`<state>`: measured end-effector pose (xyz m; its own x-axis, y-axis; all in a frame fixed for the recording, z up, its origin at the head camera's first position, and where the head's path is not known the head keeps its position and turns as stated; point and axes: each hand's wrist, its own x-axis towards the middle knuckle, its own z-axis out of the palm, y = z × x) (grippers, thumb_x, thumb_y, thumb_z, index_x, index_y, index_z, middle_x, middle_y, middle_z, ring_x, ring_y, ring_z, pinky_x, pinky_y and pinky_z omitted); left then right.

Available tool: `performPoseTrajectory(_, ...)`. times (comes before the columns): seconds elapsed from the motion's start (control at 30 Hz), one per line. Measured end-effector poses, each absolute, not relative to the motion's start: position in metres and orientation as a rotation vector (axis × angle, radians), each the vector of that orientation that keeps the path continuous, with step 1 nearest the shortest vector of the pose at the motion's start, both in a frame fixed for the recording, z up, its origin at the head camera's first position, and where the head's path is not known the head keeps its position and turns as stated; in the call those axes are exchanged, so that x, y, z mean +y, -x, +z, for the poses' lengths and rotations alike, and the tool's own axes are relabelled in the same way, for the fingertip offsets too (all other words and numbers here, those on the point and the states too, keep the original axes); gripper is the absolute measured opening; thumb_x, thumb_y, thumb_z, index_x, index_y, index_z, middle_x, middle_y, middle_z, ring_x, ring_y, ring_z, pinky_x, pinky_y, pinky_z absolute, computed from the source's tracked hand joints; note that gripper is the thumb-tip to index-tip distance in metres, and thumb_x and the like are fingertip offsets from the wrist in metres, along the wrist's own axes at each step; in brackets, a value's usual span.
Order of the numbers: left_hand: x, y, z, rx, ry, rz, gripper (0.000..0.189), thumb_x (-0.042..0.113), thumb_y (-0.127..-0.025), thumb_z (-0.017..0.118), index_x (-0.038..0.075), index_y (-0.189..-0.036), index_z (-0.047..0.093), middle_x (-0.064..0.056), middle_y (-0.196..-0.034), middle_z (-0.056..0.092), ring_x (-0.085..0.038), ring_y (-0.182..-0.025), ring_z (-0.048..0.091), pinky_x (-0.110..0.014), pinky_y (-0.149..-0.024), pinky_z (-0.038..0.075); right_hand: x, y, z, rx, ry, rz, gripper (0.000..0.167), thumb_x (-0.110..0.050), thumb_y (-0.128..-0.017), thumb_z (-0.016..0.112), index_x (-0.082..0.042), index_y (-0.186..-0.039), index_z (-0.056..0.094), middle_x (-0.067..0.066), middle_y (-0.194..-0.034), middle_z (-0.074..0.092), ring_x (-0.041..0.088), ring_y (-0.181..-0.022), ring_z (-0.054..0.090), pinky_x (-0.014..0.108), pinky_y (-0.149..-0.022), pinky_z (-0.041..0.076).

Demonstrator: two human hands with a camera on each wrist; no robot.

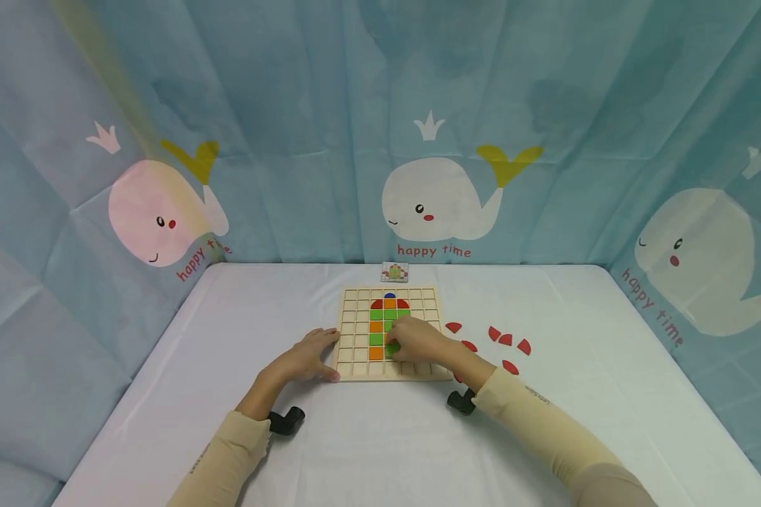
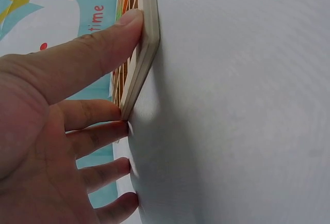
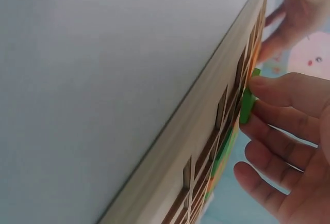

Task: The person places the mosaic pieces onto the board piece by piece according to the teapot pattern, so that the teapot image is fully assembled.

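A wooden grid board point(image 1: 358, 370) lies on the table, partly filled with green and orange square tiles, two red quarter-round tiles and a blue half-round tile point(image 1: 390, 296) at the top. My left hand point(image 1: 307, 354) spreads along its left side. In the left wrist view, the thumb point(image 2: 116, 41) rests on the board's corner and the fingers stay nearly straight, tips at the edge and table. Over the lower middle of the grid, my right hand point(image 1: 418, 340) pinches a green square tile point(image 3: 248, 100) between thumb and fingers, tilted at the board's surface. That hand hides some tiles.
Several red quarter-round tiles point(image 1: 505, 339) are scattered on the white table point(image 1: 545, 436) right of the board, some beside the right forearm. Behind the board stands a small pattern card point(image 1: 394, 272). A blue whale-print curtain point(image 1: 317, 211) encloses the table's far side.
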<state>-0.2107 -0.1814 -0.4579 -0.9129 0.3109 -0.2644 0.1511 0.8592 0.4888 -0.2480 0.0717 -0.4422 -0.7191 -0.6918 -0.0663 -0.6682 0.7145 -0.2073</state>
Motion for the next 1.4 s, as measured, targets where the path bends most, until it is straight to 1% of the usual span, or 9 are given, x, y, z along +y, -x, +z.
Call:
performPoseTrajectory(0.17,-0.182,0.211,-0.459,2.705,-0.340,0.680,0.088,0.021,-0.074,0.084,0.002,-0.148,0.039,-0.015,-0.158,0.033,-0.040,-0.148,0.020,-0.059,-0.118,0.022,0.067,0.247,-0.441,2.767,1.082,-0.233,0.022,-0.019,-0.082,0.076,-0.013,-0.104,0.077,-0.002,-0.087,0.062,0.012,-0.079,0.047,0.024,-0.074,0.046)
performPoseTrajectory(0.3,-0.182,0.212,-0.459,2.707,-0.337,0.682,0.089,0.022,-0.074,0.084,0.002,-0.148,0.039,-0.015,-0.158,0.033,-0.040,-0.148,0.020,-0.059,-0.118,0.021,0.067,0.247,-0.442,2.773,1.093,-0.219,0.022,-0.020,-0.083,0.076,-0.013,-0.104,0.077,-0.003,-0.085,0.062,0.011,-0.078,0.047,0.023,-0.073,0.046)
performPoseTrajectory(0.43,-0.182,0.212,-0.459,2.704,-0.334,0.680,0.089,0.022,-0.074,0.084,0.002,-0.148,0.038,-0.015,-0.158,0.033,-0.040,-0.149,0.020,-0.059,-0.118,0.021,0.069,0.248,-0.443,2.768,1.139,-0.217,0.022,-0.026,-0.086,0.075,-0.014,-0.104,0.077,-0.002,-0.088,0.064,0.011,-0.079,0.049,0.023,-0.074,0.047)
performPoseTrajectory(0.53,-0.182,0.212,-0.458,2.703,-0.339,0.675,0.089,0.022,-0.074,0.084,0.002,-0.148,0.038,-0.015,-0.158,0.033,-0.040,-0.148,0.020,-0.059,-0.118,0.022,0.075,0.247,-0.441,2.775,1.149,-0.282,0.024,-0.028,-0.086,0.074,-0.011,-0.103,0.077,0.000,-0.091,0.066,0.012,-0.082,0.052,0.026,-0.076,0.049)
performPoseTrajectory(0.67,-0.182,0.212,-0.458,2.700,-0.342,0.679,0.089,0.022,-0.075,0.084,0.002,-0.148,0.038,-0.015,-0.158,0.032,-0.040,-0.148,0.020,-0.059,-0.118,0.022,0.091,0.244,-0.434,2.803,1.083,-0.375,0.023,-0.026,-0.087,0.073,-0.009,-0.101,0.077,0.001,-0.090,0.065,0.014,-0.084,0.054,0.030,-0.077,0.051)
performPoseTrajectory(0.87,-0.182,0.212,-0.457,2.700,-0.353,0.680,0.088,0.021,-0.075,0.083,0.001,-0.148,0.039,-0.017,-0.157,0.033,-0.041,-0.148,0.021,-0.060,-0.117,0.023,0.124,0.235,-0.428,2.867,0.922,-0.437,0.020,-0.024,-0.087,0.073,-0.010,-0.101,0.077,-0.001,-0.089,0.065,0.013,-0.085,0.055,0.031,-0.079,0.053)
performPoseTrajectory(1.17,-0.183,0.213,-0.457,2.702,-0.360,0.682,0.088,0.021,-0.076,0.083,0.001,-0.148,0.037,-0.017,-0.158,0.032,-0.041,-0.148,0.020,-0.059,-0.118,0.022,0.173,0.214,-0.429,2.892,0.779,-0.514,0.018,-0.021,-0.086,0.073,-0.009,-0.099,0.077,-0.002,-0.092,0.068,0.013,-0.089,0.056,0.029,-0.076,0.052)
performPoseTrajectory(1.3,-0.183,0.212,-0.456,2.697,-0.359,0.681,0.088,0.020,-0.075,0.083,0.001,-0.148,0.038,-0.017,-0.158,0.032,-0.041,-0.148,0.020,-0.059,-0.118,0.022,0.187,0.203,-0.434,2.876,0.695,-0.503,0.019,-0.022,-0.083,0.077,-0.009,-0.097,0.077,-0.003,-0.090,0.066,0.011,-0.085,0.054,0.025,-0.071,0.050)
performPoseTrajectory(1.4,-0.183,0.212,-0.459,2.697,-0.364,0.674,0.088,0.021,-0.075,0.084,0.001,-0.148,0.039,-0.017,-0.157,0.032,-0.041,-0.147,0.021,-0.060,-0.117,0.023,0.194,0.196,-0.442,2.878,0.619,-0.463,0.022,-0.024,-0.077,0.082,-0.010,-0.093,0.076,-0.005,-0.085,0.063,0.009,-0.080,0.052,0.023,-0.067,0.048)
